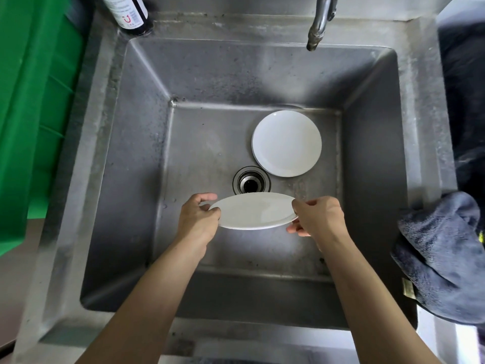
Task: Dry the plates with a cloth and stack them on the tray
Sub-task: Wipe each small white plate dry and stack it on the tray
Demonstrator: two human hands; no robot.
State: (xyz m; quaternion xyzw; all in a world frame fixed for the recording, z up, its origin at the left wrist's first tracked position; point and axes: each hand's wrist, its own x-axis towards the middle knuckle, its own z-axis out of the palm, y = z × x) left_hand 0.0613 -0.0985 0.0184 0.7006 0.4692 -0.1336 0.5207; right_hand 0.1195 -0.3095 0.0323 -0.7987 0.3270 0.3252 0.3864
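I hold a white plate (253, 211) tilted over the steel sink (126, 158), just in front of the drain (251, 183). My left hand (197, 222) pinches its left rim and my right hand (319, 219) pinches its right rim. A small stack of white plates (286, 143) lies flat on the sink floor behind the drain, to the right. A dark grey-blue cloth (443, 256) is draped over the sink's right edge, apart from both hands. No tray is in view.
A faucet spout (319, 24) hangs over the sink's back right. A dark bottle (130, 11) stands on the back left corner of the rim. A green bin (31, 101) sits left of the sink.
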